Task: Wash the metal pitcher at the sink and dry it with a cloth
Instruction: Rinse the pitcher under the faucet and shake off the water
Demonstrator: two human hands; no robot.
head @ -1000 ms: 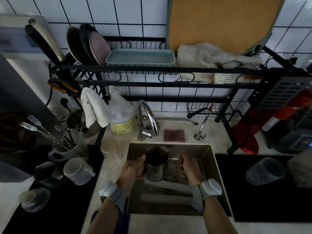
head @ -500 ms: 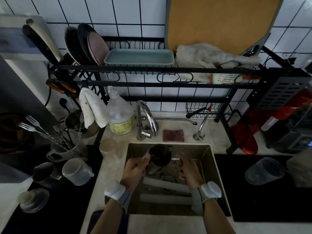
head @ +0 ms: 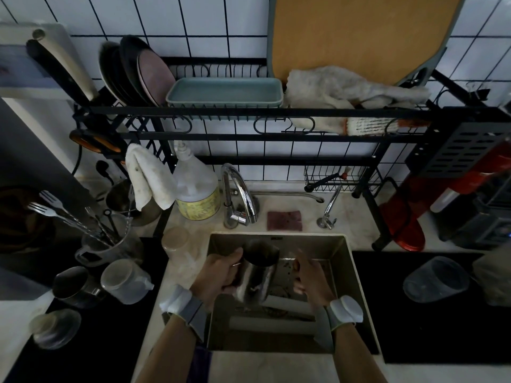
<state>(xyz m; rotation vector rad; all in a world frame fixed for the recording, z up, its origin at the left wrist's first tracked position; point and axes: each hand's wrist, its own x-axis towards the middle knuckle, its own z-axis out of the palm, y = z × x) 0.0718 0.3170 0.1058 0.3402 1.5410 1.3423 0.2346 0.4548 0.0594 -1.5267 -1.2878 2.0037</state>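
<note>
The metal pitcher (head: pixel 258 272) is held upright over the steel sink (head: pixel 340 266), just below the chrome faucet (head: pixel 239 197). My left hand (head: pixel 221 272) grips it by the handle on its left side. My right hand (head: pixel 309 275) hovers a short way to the right of the pitcher, blurred, fingers loosely curled with nothing seen in them. A white cloth (head: pixel 148 178) hangs on the rack's left post, and a larger pale cloth (head: pixel 340 92) lies on the upper rack shelf.
A soap bottle (head: pixel 195 189) and a dark red sponge (head: pixel 284 220) sit behind the sink. Cups and a utensil jug (head: pixel 102 247) crowd the left counter. An overturned clear container (head: pixel 435 280) lies on the right black mat. The black dish rack (head: pixel 249 111) spans overhead.
The pitcher has gone from upright to tipped back and now upright again in my left hand, lifted slightly. My right hand has stayed beside it, shifting a little.
</note>
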